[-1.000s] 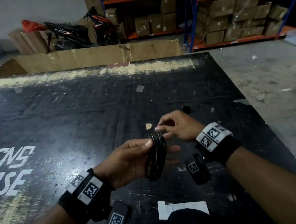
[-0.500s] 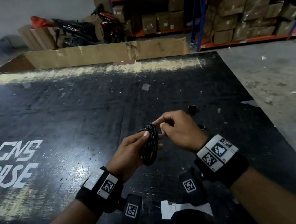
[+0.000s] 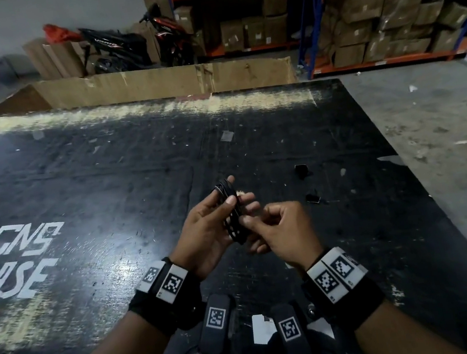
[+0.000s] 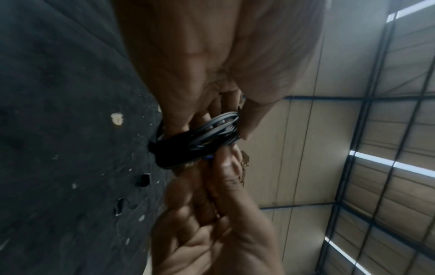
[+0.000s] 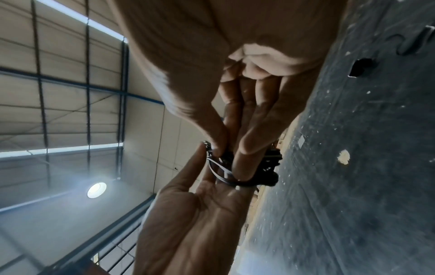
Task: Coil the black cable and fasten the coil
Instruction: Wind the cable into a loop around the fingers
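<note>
Above the counter, centre of head view: both hands meet over the black counter, raised clear of its surface.
Left hand: the left hand comes in from 7 o'clock, palm turned toward the right hand, thumb tip pressed on the near side of the coil and the other fingers reaching past its far side, so the hand is wrapped round the bundle.
Coiled black cable: the coiled black cable stands on edge between the two hands, its loops running from 12 o'clock down to 6 o'clock; in the left wrist view the coil shows as several stacked strands, touching fingers on both sides.
Right hand: the right hand comes in from 5 o'clock, back of the hand up, fingers curled narrow, thumb and forefinger pinched together at the coil's lower edge. The right wrist view shows the fingertips closing on a thin strand at the coil; whether that strand is the cable's end or a tie I cannot tell.
Wrists: both carry black bands with square printed markers.
Small black pieces: two lie on the counter at 2 o'clock from the hands, apart from them.
</note>
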Demonstrator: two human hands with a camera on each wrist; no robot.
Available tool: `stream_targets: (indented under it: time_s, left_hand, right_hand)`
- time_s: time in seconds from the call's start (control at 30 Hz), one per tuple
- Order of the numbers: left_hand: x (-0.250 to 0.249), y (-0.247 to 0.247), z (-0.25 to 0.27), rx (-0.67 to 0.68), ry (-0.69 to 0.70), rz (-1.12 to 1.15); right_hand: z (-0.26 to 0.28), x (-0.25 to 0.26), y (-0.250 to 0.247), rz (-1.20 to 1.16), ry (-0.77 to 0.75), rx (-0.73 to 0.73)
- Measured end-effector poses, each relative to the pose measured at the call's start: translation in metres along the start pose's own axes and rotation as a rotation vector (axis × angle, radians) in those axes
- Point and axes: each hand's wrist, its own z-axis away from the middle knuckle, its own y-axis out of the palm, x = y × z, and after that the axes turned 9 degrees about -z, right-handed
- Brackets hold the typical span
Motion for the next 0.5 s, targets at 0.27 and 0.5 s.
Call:
stream_targets:
  time_s: [0.27, 0.5]
  left_hand:
    - [-0.011, -0.012, -0.010, 0.164, -0.053, -0.180]
    - [-0.024, -0.018, -0.007, 0.564, -0.226, -0.429]
  right_hand:
    - [-0.001, 0.008, -0.012, 0.392, -0.298, 0.009]
    - [-0.017, 0.046, -0.043, 0.582, -0.551, 0.518]
